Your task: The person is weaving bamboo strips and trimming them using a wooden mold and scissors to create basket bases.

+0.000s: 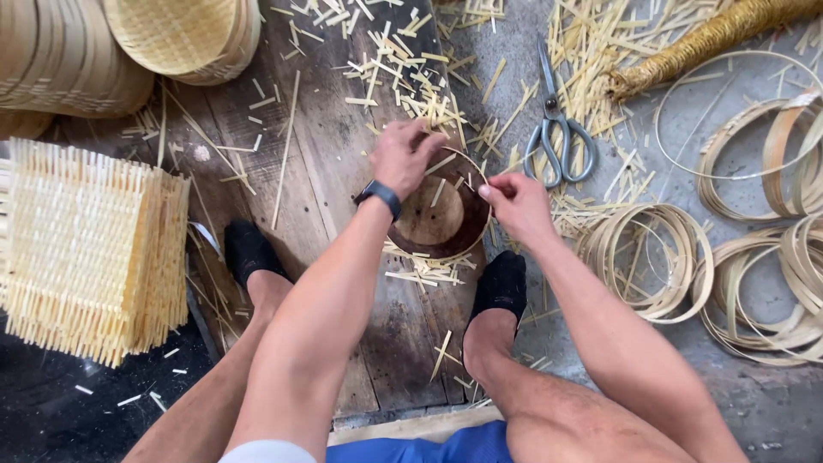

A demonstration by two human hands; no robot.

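A round dark wooden mould stands on a worn plank between my two black-socked feet. A thin bamboo ring runs around its rim. My left hand, with a black wristband, grips the far rim of the mould and the ring. My right hand pinches the ring at the mould's right edge. Short bamboo slivers lie inside the mould and on the plank around it.
Grey scissors lie just right of the mould among bamboo offcuts. Coils of bamboo rings pile at right. A stack of square woven mats stands at left. Round woven baskets sit at top left.
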